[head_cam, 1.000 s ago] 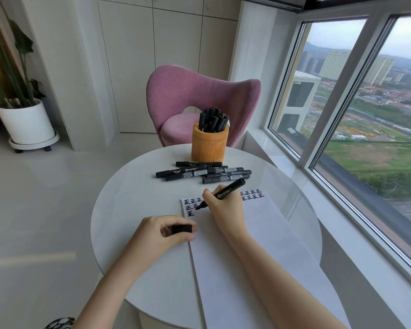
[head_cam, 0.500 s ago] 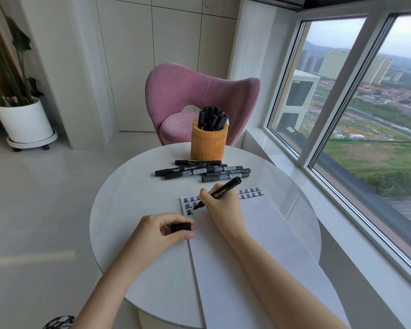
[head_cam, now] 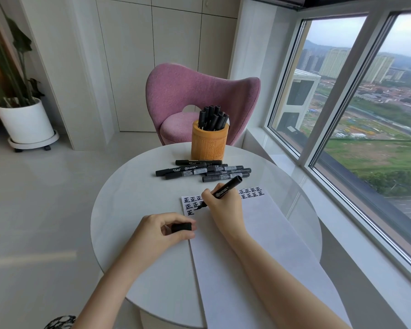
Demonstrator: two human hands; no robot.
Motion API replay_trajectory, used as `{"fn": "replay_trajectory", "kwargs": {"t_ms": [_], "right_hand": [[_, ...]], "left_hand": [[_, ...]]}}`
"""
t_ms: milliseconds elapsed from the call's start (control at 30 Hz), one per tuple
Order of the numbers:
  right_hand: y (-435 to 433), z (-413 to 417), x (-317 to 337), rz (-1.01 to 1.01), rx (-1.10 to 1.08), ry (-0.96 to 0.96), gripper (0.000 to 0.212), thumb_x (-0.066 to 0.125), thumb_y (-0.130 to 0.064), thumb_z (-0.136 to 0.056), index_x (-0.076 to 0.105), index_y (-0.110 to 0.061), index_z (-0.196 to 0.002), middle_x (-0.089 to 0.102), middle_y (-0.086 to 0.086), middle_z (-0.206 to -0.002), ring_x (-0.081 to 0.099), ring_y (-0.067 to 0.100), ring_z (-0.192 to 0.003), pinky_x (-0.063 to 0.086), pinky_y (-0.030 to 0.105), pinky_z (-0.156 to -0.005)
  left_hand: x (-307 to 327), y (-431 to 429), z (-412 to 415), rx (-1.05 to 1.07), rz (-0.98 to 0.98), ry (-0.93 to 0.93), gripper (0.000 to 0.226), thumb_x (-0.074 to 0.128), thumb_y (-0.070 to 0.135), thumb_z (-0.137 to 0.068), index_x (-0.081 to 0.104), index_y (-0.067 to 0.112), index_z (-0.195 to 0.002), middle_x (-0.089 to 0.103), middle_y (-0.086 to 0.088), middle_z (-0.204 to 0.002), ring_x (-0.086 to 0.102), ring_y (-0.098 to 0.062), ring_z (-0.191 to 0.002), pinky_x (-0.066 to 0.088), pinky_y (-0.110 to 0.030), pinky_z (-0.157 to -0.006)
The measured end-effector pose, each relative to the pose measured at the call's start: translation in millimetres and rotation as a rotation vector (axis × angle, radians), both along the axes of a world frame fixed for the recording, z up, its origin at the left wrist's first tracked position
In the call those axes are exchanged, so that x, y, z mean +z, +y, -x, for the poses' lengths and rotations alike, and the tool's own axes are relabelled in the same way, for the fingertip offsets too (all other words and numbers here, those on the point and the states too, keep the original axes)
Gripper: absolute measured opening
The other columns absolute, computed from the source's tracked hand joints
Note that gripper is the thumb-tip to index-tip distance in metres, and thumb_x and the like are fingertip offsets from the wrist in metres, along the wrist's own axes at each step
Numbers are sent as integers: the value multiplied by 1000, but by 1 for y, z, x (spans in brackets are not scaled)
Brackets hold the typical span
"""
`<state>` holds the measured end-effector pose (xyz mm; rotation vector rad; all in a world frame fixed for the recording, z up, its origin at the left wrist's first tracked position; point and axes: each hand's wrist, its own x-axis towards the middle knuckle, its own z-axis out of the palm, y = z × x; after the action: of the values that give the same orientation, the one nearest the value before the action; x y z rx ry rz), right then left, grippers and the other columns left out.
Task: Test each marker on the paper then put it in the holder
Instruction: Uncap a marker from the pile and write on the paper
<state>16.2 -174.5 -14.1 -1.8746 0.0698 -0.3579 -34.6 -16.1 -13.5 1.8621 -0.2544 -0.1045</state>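
A black marker, uncapped, is pinched in the curled fingers of my right hand. Its tip is down on the white paper, among rows of black test marks. My left hand rests on the round white surface at the paper's left edge, fingers curled round the cap. Beyond the paper lie loose markers. Just behind them stands the wooden holder, with other markers upright inside.
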Motion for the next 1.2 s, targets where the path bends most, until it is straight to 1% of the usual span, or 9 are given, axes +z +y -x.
{"fn": "replay_trajectory", "kwargs": {"t_ms": [200, 367, 500, 633, 800, 900, 933, 1067, 1200], "right_hand": [[-3, -1, -1, -54, -13, 28, 24, 60, -9, -82, 45, -8, -63, 38, -4, -52, 33, 4, -46, 29, 15, -46], [-1, -1, -1, -27, 9, 15, 28, 60, -9, -81, 45, 6, -64, 39, 6, -58, 32, 9, -53, 27, 21, -49], [-1, 0, 0, -23, 28, 15, 25, 60, -9, -81, 44, -5, -62, 36, 4, -57, 29, 9, -52, 26, 20, -48], [-1, 1, 1, -6, 35, 14, 25, 59, -7, -79, 42, -8, -61, 34, 5, -57, 28, 9, -52, 25, 20, -47], [-2, 2, 1, -9, 28, 23, 24, 59, -6, -79, 42, -8, -62, 34, 3, -56, 27, 8, -51, 26, 19, -46], [-3, 1, 2, -28, 0, 39, 20, 59, -8, -80, 46, -8, -65, 37, 2, -57, 30, 7, -51, 28, 18, -46], [-3, 1, 2, -31, -3, 40, 19, 59, -8, -80, 47, -8, -65, 37, 2, -57, 30, 7, -51, 28, 18, -46], [-1, 2, 2, -19, 18, 20, 22, 58, -7, -80, 45, -8, -63, 35, 5, -57, 29, 9, -53, 26, 21, -48], [0, 2, 0, -20, 9, 10, 23, 58, -5, -79, 42, -9, -62, 33, 3, -56, 27, 9, -52, 25, 22, -48]], "left_hand": [[-1, 0, -1, -3, 2, -6, 24, 78, 14, -72, 73, 33, -85, 75, 11, -87, 69, -18, -90, 49, -20, -81], [-2, -1, -1, -3, 2, -9, 23, 78, 16, -72, 73, 34, -84, 75, 10, -86, 68, -23, -90, 49, -26, -84], [-2, -1, -1, -3, 9, -13, 23, 78, 15, -72, 73, 34, -84, 75, 10, -86, 68, -22, -90, 50, -24, -83], [-2, -1, -1, -1, 5, -16, 22, 78, 15, -73, 73, 33, -84, 75, 10, -87, 68, -26, -91, 50, -32, -87], [-2, 0, -1, -3, 10, -17, 21, 78, 14, -73, 74, 31, -84, 76, 9, -87, 69, -18, -91, 50, -26, -85], [-2, -1, -1, -3, 10, -27, 21, 78, 12, -73, 74, 30, -84, 76, 9, -86, 69, -11, -87, 49, -12, -74], [-2, -1, -1, -4, 14, -26, 20, 78, 12, -73, 75, 28, -84, 76, 9, -86, 69, -10, -87, 48, -10, -74], [-2, 0, -1, -3, 21, -18, 18, 78, 12, -73, 76, 27, -83, 76, 8, -86, 69, -13, -89, 49, -21, -84], [-1, 0, -1, -9, 15, -22, 22, 78, 12, -73, 74, 30, -84, 76, 8, -87, 69, -13, -90, 50, -23, -86]]}}
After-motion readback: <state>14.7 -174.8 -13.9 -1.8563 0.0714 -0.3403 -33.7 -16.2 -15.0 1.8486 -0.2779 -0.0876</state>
